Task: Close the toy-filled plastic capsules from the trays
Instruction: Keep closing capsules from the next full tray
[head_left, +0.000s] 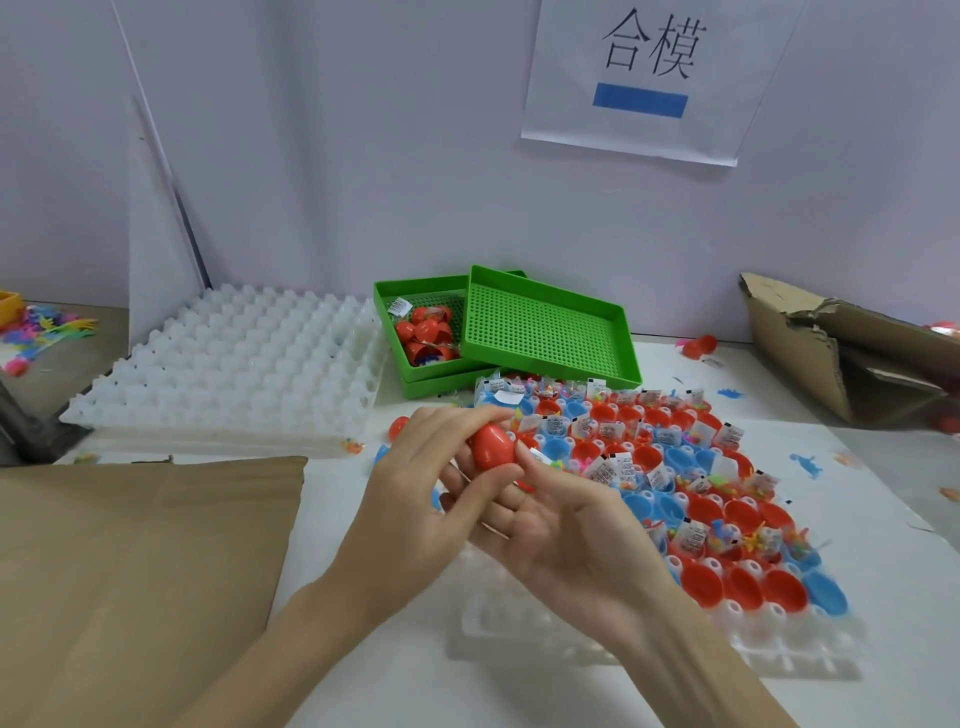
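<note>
Head view: both my hands on one red capsule (492, 447), just above the near-left corner of the filled tray (779, 644).

My left hand (415, 499) curls over the capsule from the left, fingertips on its top; my right hand (550, 525) cups it from below, thumb against its side. It looks closed or nearly so, though I cannot see the seam. If the halves sit crooked when I squeeze, the capsule could pop out and roll among the open red and blue halves in the tray, or a paper slip could get pinched in the joint and keep it from snapping. My right wrist hangs low over the tray's near rows, so a careless drop could knock toys out. Closed capsules lie in the green bin (395, 332) beyond the tray.
</note>
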